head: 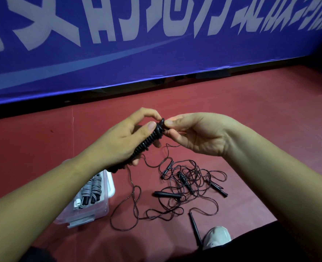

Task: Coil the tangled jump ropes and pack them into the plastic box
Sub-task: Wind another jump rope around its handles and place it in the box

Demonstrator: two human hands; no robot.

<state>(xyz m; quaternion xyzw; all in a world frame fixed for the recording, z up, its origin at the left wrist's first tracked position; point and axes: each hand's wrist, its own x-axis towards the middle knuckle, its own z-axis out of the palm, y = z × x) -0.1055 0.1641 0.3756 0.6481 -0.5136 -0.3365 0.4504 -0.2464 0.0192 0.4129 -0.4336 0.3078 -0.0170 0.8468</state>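
Plastic box (101, 210) partly hidden behind the left forearm. Left hand (118, 140) grasps the coiled black jump rope (150, 141), whose long axis runs lower-left to upper-right. Right hand (198, 133) pinches its upper loop, above the tangled ropes (190, 186).

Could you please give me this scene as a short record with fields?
Left hand: grips the coiled black rope
Right hand: pinches the top loop of that rope
Floor: tangled ropes with black handles; one strand runs up toward the hands
Plastic box: on the floor at lower left, holding grey coiled ropes
Stage: black ropes not yet boxed
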